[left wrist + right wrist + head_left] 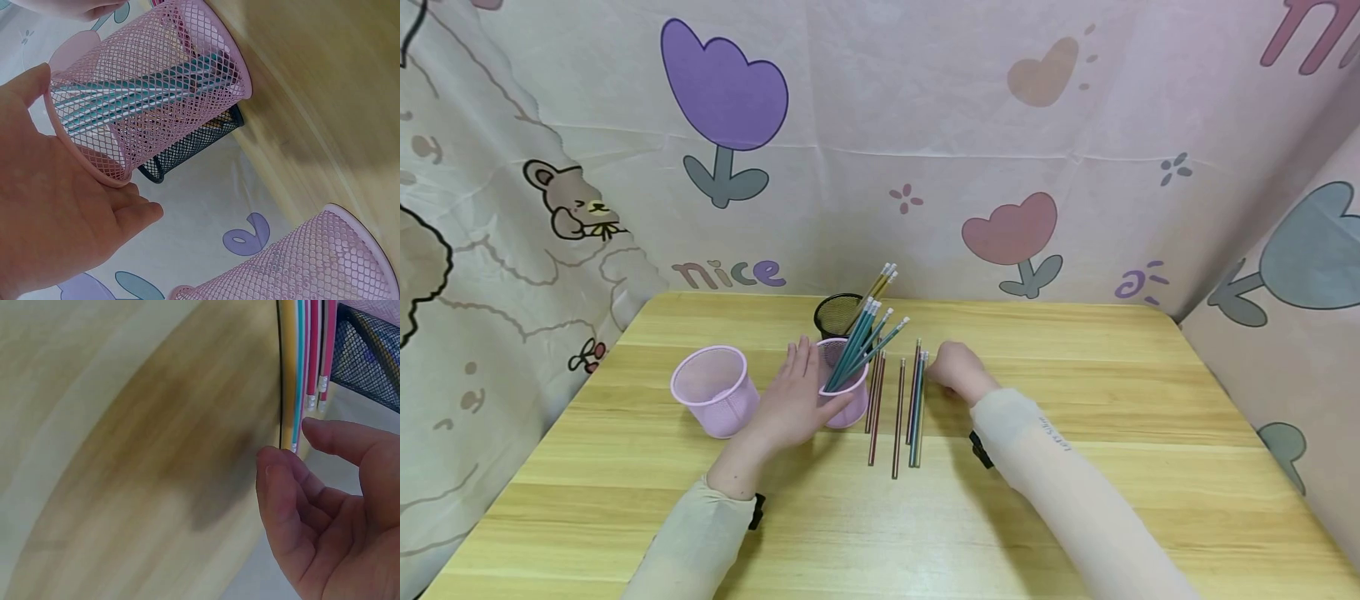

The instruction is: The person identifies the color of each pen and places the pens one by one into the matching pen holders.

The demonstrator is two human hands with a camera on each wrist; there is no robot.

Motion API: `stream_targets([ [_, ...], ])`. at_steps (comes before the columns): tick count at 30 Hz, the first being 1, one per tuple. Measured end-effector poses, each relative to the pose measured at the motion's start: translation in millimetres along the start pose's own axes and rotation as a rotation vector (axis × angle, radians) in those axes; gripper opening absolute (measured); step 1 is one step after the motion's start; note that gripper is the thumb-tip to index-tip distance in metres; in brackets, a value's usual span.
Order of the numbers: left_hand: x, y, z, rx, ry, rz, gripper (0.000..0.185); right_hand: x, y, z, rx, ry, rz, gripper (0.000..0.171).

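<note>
An empty pink cup [715,402] is standing at the left on the table [1075,517]. Just beside it, the left hand [795,400] is resting with straight fingers against a second pink cup [844,393] holding teal pencils [861,350]. Loose pencils [901,408] are lying between the hands. The right hand [957,369], fingers curling loosely and grasping nothing, is touching their far ends.

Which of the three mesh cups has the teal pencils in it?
The pink mesh cup that the left hand touches, in the middle. The other pink cup to its left looks empty, and the black cup behind holds yellow pencils.
</note>
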State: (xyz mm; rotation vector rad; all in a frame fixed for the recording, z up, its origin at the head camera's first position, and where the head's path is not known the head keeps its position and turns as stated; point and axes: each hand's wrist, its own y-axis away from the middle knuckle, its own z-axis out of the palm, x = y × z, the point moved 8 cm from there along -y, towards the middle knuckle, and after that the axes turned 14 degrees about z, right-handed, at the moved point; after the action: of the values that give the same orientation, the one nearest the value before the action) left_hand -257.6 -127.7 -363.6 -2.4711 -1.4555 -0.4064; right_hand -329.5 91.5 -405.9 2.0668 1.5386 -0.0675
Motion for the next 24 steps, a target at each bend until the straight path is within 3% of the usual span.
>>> stream_targets([
  [17,-1.8,-0.4,1.8,0.003,0.009,-0.001,0.095,-2.7,-0.7,5.4,0.019,0.083,0.018,0.025],
  [24,-1.5,-0.5,1.7,0.005,0.003,-0.001,0.095,2.3,-5.3,9.3,-0.014,-0.010,0.024,0.018],
])
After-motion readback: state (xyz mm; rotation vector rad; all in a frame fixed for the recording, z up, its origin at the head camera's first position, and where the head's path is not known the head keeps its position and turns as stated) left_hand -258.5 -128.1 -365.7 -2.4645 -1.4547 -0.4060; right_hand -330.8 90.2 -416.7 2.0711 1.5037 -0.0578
